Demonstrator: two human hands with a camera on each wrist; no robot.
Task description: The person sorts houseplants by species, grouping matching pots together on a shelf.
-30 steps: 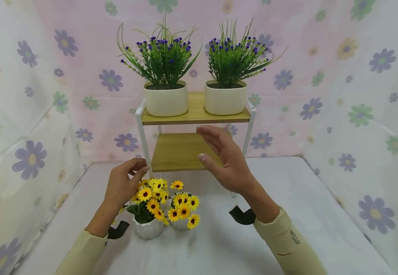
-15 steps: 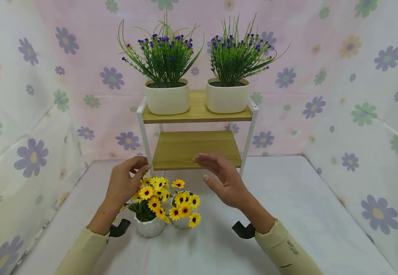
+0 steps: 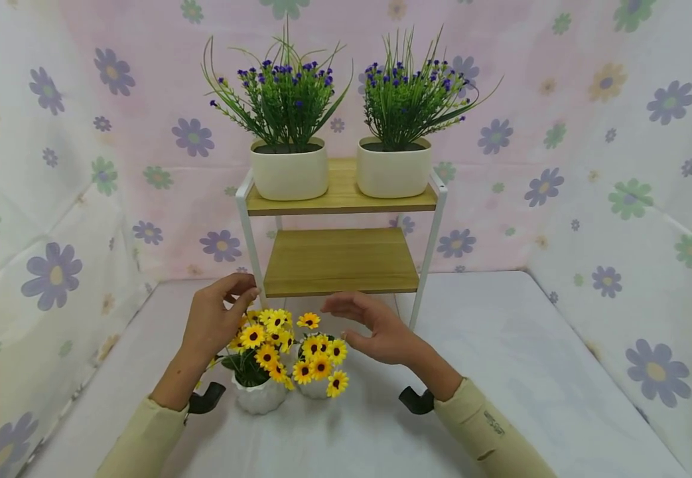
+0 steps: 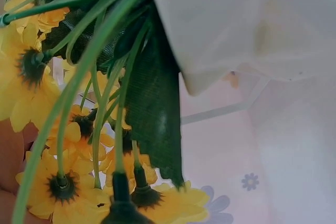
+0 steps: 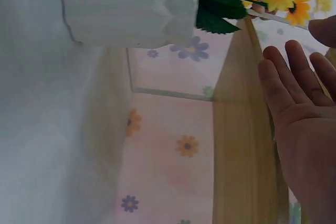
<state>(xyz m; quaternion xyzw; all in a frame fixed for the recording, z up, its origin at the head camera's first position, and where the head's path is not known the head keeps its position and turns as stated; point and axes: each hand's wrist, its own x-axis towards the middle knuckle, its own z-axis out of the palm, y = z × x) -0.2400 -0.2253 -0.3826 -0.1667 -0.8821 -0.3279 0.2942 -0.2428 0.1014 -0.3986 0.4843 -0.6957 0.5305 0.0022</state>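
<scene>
Two white pots of yellow artificial daisies stand side by side on the table in the head view: the left pot [image 3: 260, 398] and the smaller-looking right pot [image 3: 314, 388]. My left hand [image 3: 217, 322] is at the upper left of the left pot's yellow flowers [image 3: 265, 338], its fingers bent and the thumb close to them. In the left wrist view, stems and flowers [image 4: 63, 187] hide most of that hand. My right hand [image 3: 378, 332] reaches toward the right pot's flowers [image 3: 320, 365], fingers extended and thumb apart. The right wrist view shows its palm [image 5: 310, 140] holding nothing.
Behind the pots is a two-tier shelf with white posts and a wooden lower board [image 3: 342, 262]. Its upper board [image 3: 342, 179] bears two cream planters, left [image 3: 290, 174] and right [image 3: 393, 170], with purple flowers. Flower-patterned cloth [image 3: 495, 219] encloses the white table [image 3: 501, 372].
My right hand has come down from in front of the lower shelf board and moved left, closer to the right pot's flowers. My left hand has stayed in place.
</scene>
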